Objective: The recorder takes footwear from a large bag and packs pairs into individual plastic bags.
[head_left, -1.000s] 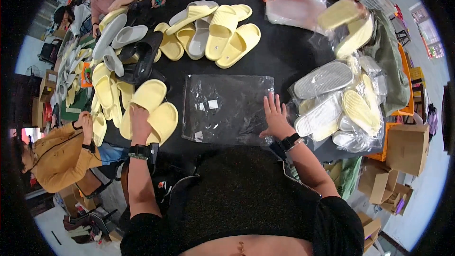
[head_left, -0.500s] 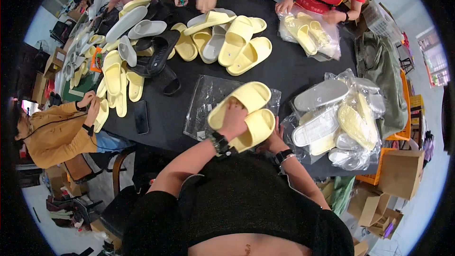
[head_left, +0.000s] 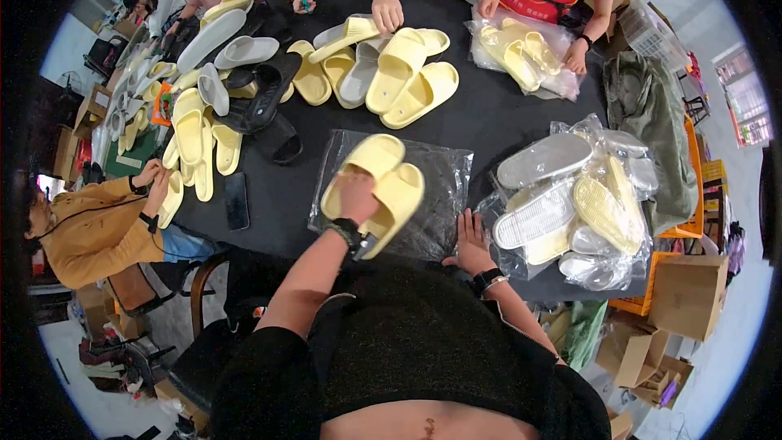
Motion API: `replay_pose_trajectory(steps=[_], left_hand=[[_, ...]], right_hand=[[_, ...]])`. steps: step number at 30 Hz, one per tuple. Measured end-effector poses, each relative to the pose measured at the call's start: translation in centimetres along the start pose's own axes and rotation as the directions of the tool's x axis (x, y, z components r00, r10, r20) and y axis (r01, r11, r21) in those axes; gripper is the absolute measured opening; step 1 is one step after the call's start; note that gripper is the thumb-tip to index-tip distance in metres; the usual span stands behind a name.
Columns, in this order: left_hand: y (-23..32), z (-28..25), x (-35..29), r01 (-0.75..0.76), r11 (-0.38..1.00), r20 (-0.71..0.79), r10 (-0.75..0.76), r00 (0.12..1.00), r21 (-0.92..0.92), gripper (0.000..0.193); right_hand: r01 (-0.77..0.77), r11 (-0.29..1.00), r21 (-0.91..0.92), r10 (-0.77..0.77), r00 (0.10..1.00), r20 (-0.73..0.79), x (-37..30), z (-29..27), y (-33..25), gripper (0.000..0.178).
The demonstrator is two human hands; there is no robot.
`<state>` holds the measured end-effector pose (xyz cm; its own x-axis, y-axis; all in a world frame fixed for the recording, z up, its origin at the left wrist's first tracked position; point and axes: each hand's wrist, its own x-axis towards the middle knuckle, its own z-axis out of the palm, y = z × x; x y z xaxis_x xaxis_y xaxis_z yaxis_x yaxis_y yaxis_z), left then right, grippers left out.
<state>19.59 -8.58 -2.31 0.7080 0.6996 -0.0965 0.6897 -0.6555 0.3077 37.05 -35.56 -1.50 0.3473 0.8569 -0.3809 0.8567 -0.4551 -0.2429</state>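
Our left hand (head_left: pixel 356 195) has its grip around two yellow slippers (head_left: pixel 401 194), over the left part of the clear bag (head_left: pixel 440 183); we cannot tell whether they touch it. Our right hand (head_left: pixel 470 248), grip spread wide, is at the bag's lower right corner. Right of the bag, wrapped slippers (head_left: pixel 607 204) cover the counter (head_left: pixel 505 126).

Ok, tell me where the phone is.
In the head view, the phone lies on the table, left of the left hand, just below a yellow slipper.
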Motion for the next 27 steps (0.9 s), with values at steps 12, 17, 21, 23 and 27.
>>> replay_pose_trajectory(steps=[12, 17, 21, 23, 27], left_hand=[[-3.4, -5.1, -2.4, 0.038, 0.973, -0.139, -0.006, 0.990, 0.229, 0.024], [2.1, -2.4, -3.2, -0.140, 0.984, 0.036, 0.137, 0.990, 0.114, 0.031], [1.4, 0.0, -5.1, -0.128, 0.991, 0.034, 0.129, 0.991, -0.025, 0.031], [1.0, -0.1, -5.6, -0.177, 0.977, -0.005, 0.177, 0.984, -0.116, 0.030], [0.1, 0.4, -5.8, -0.185, 0.982, -0.004, 0.185, 0.983, -0.038, 0.030]], right_hand=[[-0.047, 0.995, 0.086, 0.040, 0.996, 0.085, 0.5, -0.7, -0.3, 0.134], [0.002, 0.999, 0.033, -0.003, 0.999, 0.040, 0.4, 0.2, 0.3, 0.136], [0.010, 1.000, 0.003, -0.010, 0.999, 0.032, 0.0, 1.1, 0.7, 0.138], [0.036, 0.999, -0.007, -0.036, 0.999, 0.018, 0.0, 1.5, 1.0, 0.139], [0.014, 1.000, -0.006, -0.014, 0.998, 0.062, 0.2, 1.4, 0.9, 0.140]])
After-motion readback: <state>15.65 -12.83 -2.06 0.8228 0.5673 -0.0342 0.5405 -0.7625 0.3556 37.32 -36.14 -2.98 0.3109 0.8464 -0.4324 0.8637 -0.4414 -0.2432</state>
